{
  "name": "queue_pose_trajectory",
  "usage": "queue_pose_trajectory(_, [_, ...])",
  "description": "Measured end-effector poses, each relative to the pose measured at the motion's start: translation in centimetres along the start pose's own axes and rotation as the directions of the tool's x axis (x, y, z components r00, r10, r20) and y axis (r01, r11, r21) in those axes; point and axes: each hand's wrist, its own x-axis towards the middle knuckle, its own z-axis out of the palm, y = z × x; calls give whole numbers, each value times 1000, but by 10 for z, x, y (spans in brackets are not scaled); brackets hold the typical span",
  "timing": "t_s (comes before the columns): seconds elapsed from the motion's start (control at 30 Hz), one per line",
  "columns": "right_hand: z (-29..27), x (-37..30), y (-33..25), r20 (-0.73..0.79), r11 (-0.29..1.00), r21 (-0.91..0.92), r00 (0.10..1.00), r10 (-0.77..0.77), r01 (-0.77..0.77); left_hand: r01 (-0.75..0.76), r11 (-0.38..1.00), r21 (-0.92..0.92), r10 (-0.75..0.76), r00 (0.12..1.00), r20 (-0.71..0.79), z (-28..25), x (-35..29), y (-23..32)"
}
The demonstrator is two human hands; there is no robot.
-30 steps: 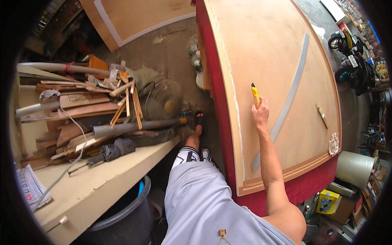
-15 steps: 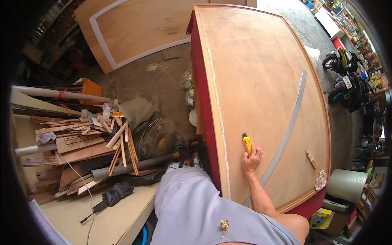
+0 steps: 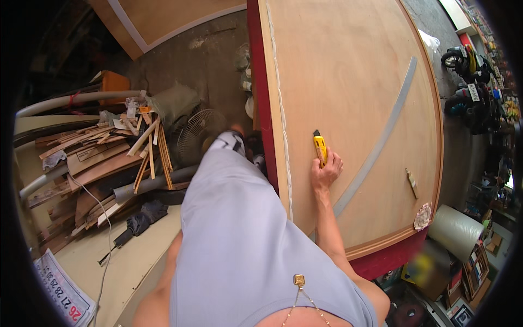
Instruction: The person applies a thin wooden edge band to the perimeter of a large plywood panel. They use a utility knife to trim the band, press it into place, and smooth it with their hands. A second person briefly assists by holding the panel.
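My right hand (image 3: 327, 171) is closed around a yellow utility knife (image 3: 320, 147), its dark tip pointing away from me. Hand and knife are over a large wooden panel (image 3: 348, 82), with a wavy white strip (image 3: 280, 103) along its left side. To the right of the hand, a long grey straightedge (image 3: 384, 136) lies slantwise on the panel. A small flat brush (image 3: 411, 183) rests farther right, above a crumpled patterned wad (image 3: 423, 216) at the near corner. My left hand is out of sight; only part of that arm shows at the lower left.
Wood scraps (image 3: 92, 158) are heaped on the left, beside a standing fan (image 3: 199, 128). A folded black umbrella (image 3: 143, 220) and a cable lie on a pale board (image 3: 76, 240). Beyond the panel's right edge are motorcycles (image 3: 471, 103) and a clear plastic roll (image 3: 456, 233).
The view has tilted down and my body has leaned forward, with a leg now stretched toward the fan. The knife stays in my right hand; the straightedge and brush look unmoved on the panel.
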Motion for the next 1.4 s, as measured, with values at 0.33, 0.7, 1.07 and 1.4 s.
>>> queue_pose_trajectory(0.33, [-3, 6, -10, -102, 999, 29, 994, 40, -37, -155, 976, 151, 147, 987, 60, 11, 84, 182])
queue_pose_trajectory(0.7, [52, 106, -195, -194, 938, -10, 921, 339, -348, -624, 737, -261, 641, 522, 563, 12, 138, 594])
queue_pose_trajectory(1.07, [144, 340, -424, 615, -190, 779, 788, 40, -598, -166, 804, -571, 401, -557, 727, 27, -29, 789])
queue_pose_trajectory(1.4, [135, 303, -378, 570, -162, 812, 702, 428, -560, -629, 669, -395, 344, -209, 916, 43, -48, 770])
